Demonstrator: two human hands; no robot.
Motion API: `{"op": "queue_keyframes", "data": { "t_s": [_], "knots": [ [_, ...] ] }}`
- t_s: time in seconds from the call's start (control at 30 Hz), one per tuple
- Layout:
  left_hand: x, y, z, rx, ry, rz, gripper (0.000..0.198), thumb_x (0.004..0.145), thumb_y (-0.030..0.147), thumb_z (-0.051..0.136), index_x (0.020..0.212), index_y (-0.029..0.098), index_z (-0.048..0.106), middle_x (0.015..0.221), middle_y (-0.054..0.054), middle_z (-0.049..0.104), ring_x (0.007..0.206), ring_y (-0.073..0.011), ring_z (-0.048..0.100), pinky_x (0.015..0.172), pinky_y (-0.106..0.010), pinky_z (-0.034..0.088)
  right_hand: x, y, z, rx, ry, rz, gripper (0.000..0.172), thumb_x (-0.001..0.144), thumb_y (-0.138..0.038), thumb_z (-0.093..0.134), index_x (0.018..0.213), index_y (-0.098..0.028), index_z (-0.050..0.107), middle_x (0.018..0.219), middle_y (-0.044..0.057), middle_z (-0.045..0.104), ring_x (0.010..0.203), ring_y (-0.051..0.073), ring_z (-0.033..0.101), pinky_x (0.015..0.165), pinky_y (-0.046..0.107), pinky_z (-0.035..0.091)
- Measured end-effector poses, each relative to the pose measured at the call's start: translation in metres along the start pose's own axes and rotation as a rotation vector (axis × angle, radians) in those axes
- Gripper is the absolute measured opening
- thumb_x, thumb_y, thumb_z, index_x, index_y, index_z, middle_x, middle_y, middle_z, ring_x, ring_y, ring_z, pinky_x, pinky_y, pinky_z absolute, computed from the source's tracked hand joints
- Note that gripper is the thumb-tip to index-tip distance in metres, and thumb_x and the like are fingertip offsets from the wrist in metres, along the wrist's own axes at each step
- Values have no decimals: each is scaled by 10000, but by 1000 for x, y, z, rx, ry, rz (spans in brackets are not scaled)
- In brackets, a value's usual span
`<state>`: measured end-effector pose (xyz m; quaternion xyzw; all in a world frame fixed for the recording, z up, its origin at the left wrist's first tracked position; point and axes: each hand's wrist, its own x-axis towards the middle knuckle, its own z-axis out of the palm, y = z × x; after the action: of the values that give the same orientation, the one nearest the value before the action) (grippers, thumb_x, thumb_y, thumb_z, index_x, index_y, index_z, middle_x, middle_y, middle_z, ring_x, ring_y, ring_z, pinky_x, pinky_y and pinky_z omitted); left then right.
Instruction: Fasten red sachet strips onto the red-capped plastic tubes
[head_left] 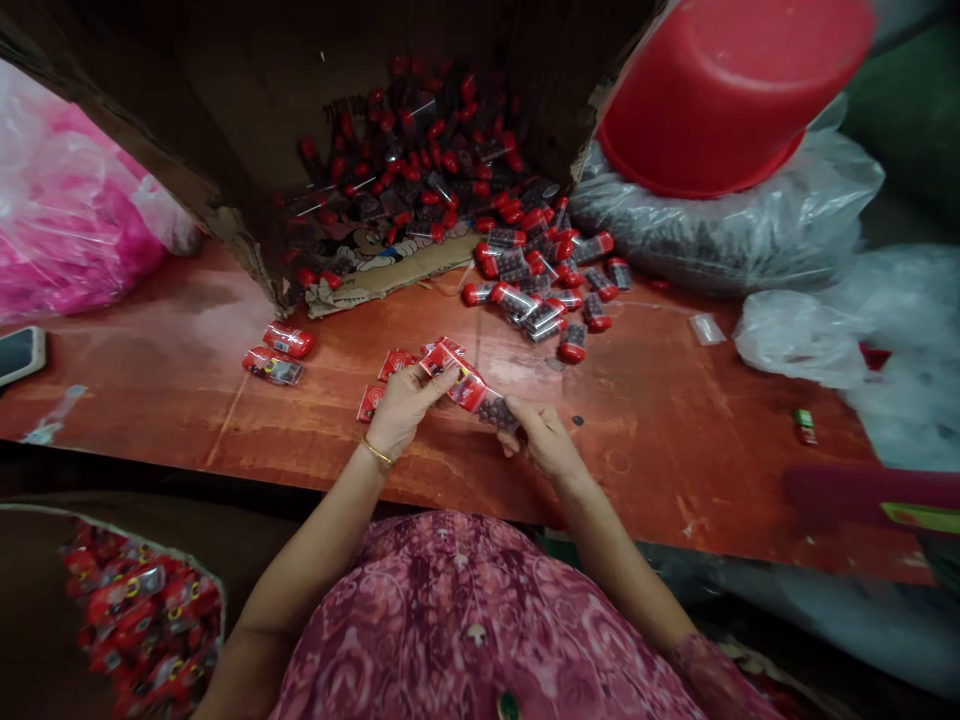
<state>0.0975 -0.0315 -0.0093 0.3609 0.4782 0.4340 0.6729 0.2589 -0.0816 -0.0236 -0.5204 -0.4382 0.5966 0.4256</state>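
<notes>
Over the near part of the table, my left hand (405,408) pinches a red printed sleeve (466,386) between thumb and fingers. The fingers of my right hand (550,440) close on the lower end of a small clear bottle (495,411) filled with dark beads. The bottle's upper part is covered by the sleeve, and both tilt down to the right. Flat red printed sleeves (370,402) lie under and beside my left hand. Further left, two sleeved bottles (274,368) lie on their sides.
A torn cardboard box (247,235) spills red-capped bottles (525,265) onto the table (675,420). A red tub (697,110) rests on a clear bag (720,240) at back right. A phone (22,355) lies left; below it, a container holds sleeved bottles (142,620).
</notes>
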Motion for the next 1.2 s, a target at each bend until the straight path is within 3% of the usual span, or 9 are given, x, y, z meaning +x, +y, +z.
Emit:
{"op": "queue_keyframes", "data": {
  "t_s": [0.13, 0.43, 0.67, 0.73, 0.87, 1.07, 1.2],
  "knots": [
    [-2, -6, 5, -9, 7, 9, 314, 507, 331, 809, 710, 137, 669, 694, 7, 660, 640, -100, 561, 658, -227, 455, 1, 0, 6, 51, -1, 100, 525, 722, -680, 479, 545, -187, 519, 324, -68, 372, 275, 59, 279, 322, 218, 185],
    [-7, -15, 15, -291, 113, -33, 406, 411, 346, 856, 705, 138, 667, 692, 3, 688, 641, -91, 597, 687, -217, 467, 1, 18, 31, 2, 148, -71, 561, 789, -704, 372, 561, -200, 462, 426, -51, 428, 345, 70, 376, 367, 214, 290],
    [-4, -25, 16, -303, 147, -35, 397, 485, 441, 819, 654, 120, 659, 601, -16, 671, 539, -104, 596, 552, -210, 462, 0, 17, 39, -92, 136, -145, 538, 800, -675, 407, 555, -201, 474, 472, -36, 461, 419, 79, 399, 432, 219, 341],
    [-5, -26, 15, -266, 120, -36, 403, 530, 435, 803, 742, 114, 684, 629, -34, 686, 511, -115, 599, 478, -209, 445, 1, 17, 45, -10, 125, -99, 526, 799, -672, 409, 575, -202, 475, 469, -46, 453, 392, 74, 379, 411, 217, 338],
    [-10, -24, 13, -276, -49, -116, 461, 635, 478, 723, 952, 146, 678, 733, -58, 715, 437, -131, 592, 347, -209, 385, 2, 20, 56, 220, 132, -7, 505, 827, -660, 343, 644, -206, 470, 452, -77, 404, 332, 63, 286, 368, 216, 334],
    [-8, -19, 12, -342, -9, 2, 353, 560, 378, 795, 785, 133, 676, 770, -61, 722, 680, -159, 666, 546, -210, 501, 0, 18, 51, -127, 235, -273, 451, 829, -619, 418, 678, -204, 509, 546, -33, 495, 476, 93, 435, 479, 235, 375],
    [-9, -18, 9, -240, -136, -13, 355, 576, 401, 779, 766, 123, 666, 552, -10, 652, 450, -126, 587, 407, -212, 461, 2, 11, 49, -81, 142, -163, 466, 858, -612, 359, 639, -211, 452, 492, -54, 443, 404, 81, 408, 421, 227, 359]
  ]
}}
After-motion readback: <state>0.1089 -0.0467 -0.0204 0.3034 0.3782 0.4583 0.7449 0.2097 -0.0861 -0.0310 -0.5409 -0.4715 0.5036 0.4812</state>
